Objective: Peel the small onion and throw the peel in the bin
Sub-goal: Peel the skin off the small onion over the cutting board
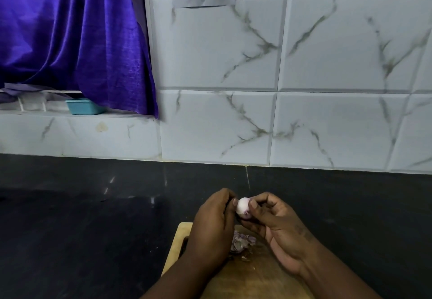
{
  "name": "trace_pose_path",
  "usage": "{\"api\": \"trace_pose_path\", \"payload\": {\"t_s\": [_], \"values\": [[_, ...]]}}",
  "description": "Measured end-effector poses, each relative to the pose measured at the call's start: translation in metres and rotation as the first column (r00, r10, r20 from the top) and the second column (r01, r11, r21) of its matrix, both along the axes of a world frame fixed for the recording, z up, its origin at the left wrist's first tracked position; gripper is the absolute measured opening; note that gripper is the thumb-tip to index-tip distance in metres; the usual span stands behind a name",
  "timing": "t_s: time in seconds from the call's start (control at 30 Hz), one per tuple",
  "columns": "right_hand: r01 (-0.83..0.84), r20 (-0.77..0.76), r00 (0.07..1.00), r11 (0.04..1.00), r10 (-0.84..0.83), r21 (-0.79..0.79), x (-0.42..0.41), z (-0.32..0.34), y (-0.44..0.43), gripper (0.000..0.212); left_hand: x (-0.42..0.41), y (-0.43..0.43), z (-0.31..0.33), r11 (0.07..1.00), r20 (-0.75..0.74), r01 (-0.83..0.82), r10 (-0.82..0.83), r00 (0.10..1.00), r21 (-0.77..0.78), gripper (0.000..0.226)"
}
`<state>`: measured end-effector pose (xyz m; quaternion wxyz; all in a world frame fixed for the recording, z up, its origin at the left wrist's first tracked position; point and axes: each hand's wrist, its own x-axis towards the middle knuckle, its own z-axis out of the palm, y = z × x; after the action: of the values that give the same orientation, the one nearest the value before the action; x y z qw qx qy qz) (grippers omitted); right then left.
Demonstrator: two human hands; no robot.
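Note:
A small onion (243, 207), pale white with a bit of purple skin at its lower end, is held above a wooden cutting board (252, 275). My left hand (215, 224) pinches it from the left, thumb on its side. My right hand (275, 224) holds it from the right and below, thumb pressed on its top. A small heap of purple onion peel (243, 241) lies on the board under my hands. No bin is in view.
The board rests on a black countertop (93, 228) that runs back to a white marble-patterned tile wall (280, 88). At the back left, a purple curtain (70, 37) hangs over a ledge holding a teal plastic tub (84, 106).

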<state>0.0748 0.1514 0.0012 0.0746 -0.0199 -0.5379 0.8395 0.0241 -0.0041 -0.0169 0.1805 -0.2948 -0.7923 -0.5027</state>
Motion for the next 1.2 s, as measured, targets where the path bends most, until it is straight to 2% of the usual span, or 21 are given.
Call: {"api": "trace_pose_path", "payload": {"t_s": [0.2, 0.37, 0.5, 0.57, 0.63, 0.73, 0.8, 0.93, 1.2], "values": [[-0.066, -0.05, 0.997, 0.997, 0.064, -0.036, 0.003, 0.003, -0.006, 0.037, -0.002, 0.001, 0.001, 0.999, 0.086, -0.04, 0.037, 0.996, 0.028, 0.025], [-0.102, -0.075, 0.993, 0.984, 0.091, -0.146, 0.005, 0.007, 0.0, 0.029, -0.009, -0.006, 0.002, 0.988, 0.173, -0.146, 0.153, 0.973, -0.05, 0.028], [-0.034, -0.064, 0.998, 0.995, 0.028, -0.095, 0.004, 0.008, 0.003, 0.038, -0.006, -0.008, 0.006, 0.983, 0.143, -0.129, 0.147, 0.979, -0.127, 0.017], [0.011, -0.056, 0.998, 0.998, -0.015, -0.06, 0.003, 0.007, 0.003, 0.038, -0.004, -0.008, 0.009, 0.981, 0.102, -0.113, 0.129, 0.986, -0.156, 0.023], [0.025, -0.059, 0.998, 0.998, -0.029, -0.057, 0.002, 0.007, 0.003, 0.039, -0.003, -0.007, 0.011, 0.989, 0.107, -0.108, 0.118, 0.987, -0.1, 0.027], [0.027, -0.052, 0.998, 0.999, -0.029, -0.042, 0.002, 0.007, 0.001, 0.04, -0.001, -0.006, 0.008, 0.991, 0.15, -0.08, 0.063, 0.987, 0.109, 0.019], [0.03, -0.048, 0.998, 0.999, -0.032, -0.027, 0.001, 0.005, 0.0, 0.039, 0.002, -0.005, 0.008, 0.982, 0.168, -0.042, 0.011, 0.986, 0.184, 0.02], [0.048, -0.05, 0.998, 0.999, -0.049, -0.004, 0.0, 0.004, -0.001, 0.036, 0.007, -0.004, 0.011, 0.991, 0.196, -0.035, 0.009, 0.981, 0.129, 0.022], [0.084, -0.062, 0.995, 0.996, -0.083, 0.019, -0.001, 0.002, -0.002, 0.027, 0.005, -0.004, 0.01, 0.986, 0.255, -0.008, -0.035, 0.966, 0.166, 0.003]]}}
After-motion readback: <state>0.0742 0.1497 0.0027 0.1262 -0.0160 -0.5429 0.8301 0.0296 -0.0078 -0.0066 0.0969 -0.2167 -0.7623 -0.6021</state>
